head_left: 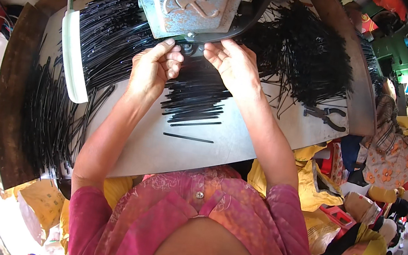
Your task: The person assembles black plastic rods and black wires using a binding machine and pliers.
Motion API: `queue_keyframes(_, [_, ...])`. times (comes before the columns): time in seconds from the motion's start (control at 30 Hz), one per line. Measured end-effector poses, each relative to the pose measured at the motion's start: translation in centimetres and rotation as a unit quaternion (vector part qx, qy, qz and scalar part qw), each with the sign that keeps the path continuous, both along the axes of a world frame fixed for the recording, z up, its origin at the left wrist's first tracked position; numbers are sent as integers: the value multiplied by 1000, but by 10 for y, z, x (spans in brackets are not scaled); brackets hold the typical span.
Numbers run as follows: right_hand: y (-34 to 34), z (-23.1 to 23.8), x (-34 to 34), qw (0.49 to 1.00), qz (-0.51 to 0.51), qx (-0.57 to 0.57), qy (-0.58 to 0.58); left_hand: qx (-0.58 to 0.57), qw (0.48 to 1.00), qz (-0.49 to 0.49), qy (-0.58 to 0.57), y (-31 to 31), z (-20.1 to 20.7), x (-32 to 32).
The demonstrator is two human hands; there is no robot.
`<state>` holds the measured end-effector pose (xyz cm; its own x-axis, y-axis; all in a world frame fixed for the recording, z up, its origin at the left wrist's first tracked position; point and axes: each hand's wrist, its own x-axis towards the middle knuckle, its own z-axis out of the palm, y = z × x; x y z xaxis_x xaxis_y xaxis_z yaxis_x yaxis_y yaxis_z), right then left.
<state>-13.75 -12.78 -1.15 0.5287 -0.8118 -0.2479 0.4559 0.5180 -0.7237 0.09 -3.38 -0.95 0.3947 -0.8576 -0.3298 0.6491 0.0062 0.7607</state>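
My left hand [158, 66] is raised under the front of a worn grey machine head [192, 3]. Its fingers are curled and the thumb is pressed to the forefinger; whatever is in that pinch is too small to make out. Opposite it, my right hand [234, 68] has bent fingers close together at the machine's lower edge, and what they grip is not visible. Between the hands is a small dark machine part [189, 48]. Below it lies a stack of thin black rods [195, 97], roughly side by side. One single black rod [188, 138] lies apart, nearer to me.
Big heaps of black rods cover the metal table [132, 154] at left [107, 35] and right [308, 53]. Black-handled pliers [326, 116] lie at the right. A white lamp strip [74, 57] hangs at the left. Other people [394, 149] sit beyond the table's right side.
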Motion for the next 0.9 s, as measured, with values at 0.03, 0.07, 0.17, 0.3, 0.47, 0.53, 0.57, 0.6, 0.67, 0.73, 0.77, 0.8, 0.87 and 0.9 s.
queue_keyframes(0.03, [0, -2, 1, 1000, -3, 8, -4, 2, 1000, 5, -5, 0, -1, 0])
queue_keyframes(0.07, [2, -2, 2, 1000, -1, 8, -2, 5, 1000, 9, -11, 0, -2, 0])
queue_keyframes(0.17, [7, 1, 2, 1000, -15, 10, -10, 5, 1000, 16, 0, 2, -2, 0])
queue_keyframes(0.3, [11, 2, 1, 999, -18, -2, -33, -4, 1000, 23, -1, 4, 0, 1])
queue_keyframes(0.47, [12, 0, 0, 998, -27, 5, -52, -15, 1000, 16, 1, 3, -1, -1])
queue_keyframes(0.53, [15, 2, -1, 998, -36, 20, -44, -16, 1000, 17, -3, 3, -1, -2])
queue_keyframes(0.57, [16, 2, -1, 998, -35, 20, -44, -16, 1000, 18, -8, 4, -2, -2])
queue_keyframes(0.6, [15, 1, -1, 998, -37, 23, -48, -16, 1000, 17, -8, 3, -3, -3])
queue_keyframes(0.67, [15, -1, -1, 998, -40, 25, -53, -1, 1000, 27, -1, 3, -5, -5])
queue_keyframes(0.73, [16, -4, -2, 998, -39, 24, -53, 3, 1000, 29, -1, 4, -5, -8])
queue_keyframes(0.77, [15, -3, -1, 998, -39, 24, -53, 7, 1000, 31, -2, 4, -5, -9])
queue_keyframes(0.8, [15, -3, -1, 998, -38, 22, -51, 7, 999, 31, -2, 4, -5, -8])
queue_keyframes(0.87, [15, -2, -1, 998, -36, 19, -50, 6, 1000, 24, -1, 5, -5, -7])
queue_keyframes(0.9, [15, -2, -1, 998, -37, 16, -44, 6, 1000, 24, -1, 5, -5, -6])
